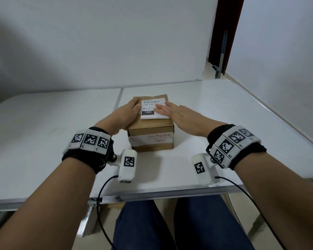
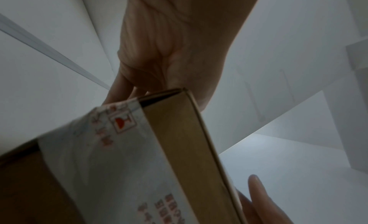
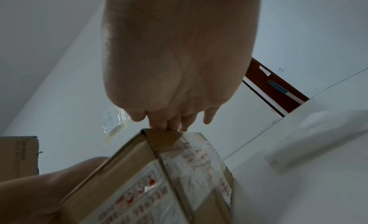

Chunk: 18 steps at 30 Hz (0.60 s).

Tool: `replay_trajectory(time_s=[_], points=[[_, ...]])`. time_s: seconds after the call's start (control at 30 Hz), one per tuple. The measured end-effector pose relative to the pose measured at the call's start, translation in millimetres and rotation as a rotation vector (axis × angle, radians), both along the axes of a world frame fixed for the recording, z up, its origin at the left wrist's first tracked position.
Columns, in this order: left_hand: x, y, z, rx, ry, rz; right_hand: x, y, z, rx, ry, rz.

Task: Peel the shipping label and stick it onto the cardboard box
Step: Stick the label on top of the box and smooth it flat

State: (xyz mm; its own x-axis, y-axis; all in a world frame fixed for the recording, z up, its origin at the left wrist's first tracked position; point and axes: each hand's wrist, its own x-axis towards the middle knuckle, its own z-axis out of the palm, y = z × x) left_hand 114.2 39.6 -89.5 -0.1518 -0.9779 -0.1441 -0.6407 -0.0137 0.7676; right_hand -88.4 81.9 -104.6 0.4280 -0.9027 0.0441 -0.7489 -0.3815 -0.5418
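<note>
A small brown cardboard box point(image 1: 152, 134) with white printed tape stands on the white table point(image 1: 224, 109). The white shipping label point(image 1: 152, 110), with a barcode and "15H", lies flat on the box's top. My left hand point(image 1: 129, 111) lies over the top left edge of the box, fingertips at the label's left side. My right hand point(image 1: 172, 111) presses its straight fingers flat on the label's right side. In the left wrist view my left hand point(image 2: 175, 46) sits above a box point(image 2: 179, 141) corner. In the right wrist view my right hand's fingers point(image 3: 173, 122) reach over the box point(image 3: 139, 172).
A seam point(image 1: 118, 100) runs across the table left of the box. The table's front edge point(image 1: 152, 191) is close to my lap. A blue-handled pole point(image 1: 222, 51) leans by a dark door point(image 1: 226, 24) at the back right. Another cardboard piece point(image 3: 18, 155) and clear film point(image 3: 115, 125) show beyond the box.
</note>
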Motion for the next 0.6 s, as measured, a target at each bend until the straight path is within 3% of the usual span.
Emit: replay_trajectory(time_s=[0.37, 0.6], points=[[-12, -10, 2, -0.073, -0.087, 0.048, 4, 13, 0, -0.04, 0.066, -0.061], [-15, -16, 5, -0.087, -0.095, 0.037, 7, 14, 7, -0.054, 0.297, -0.056]])
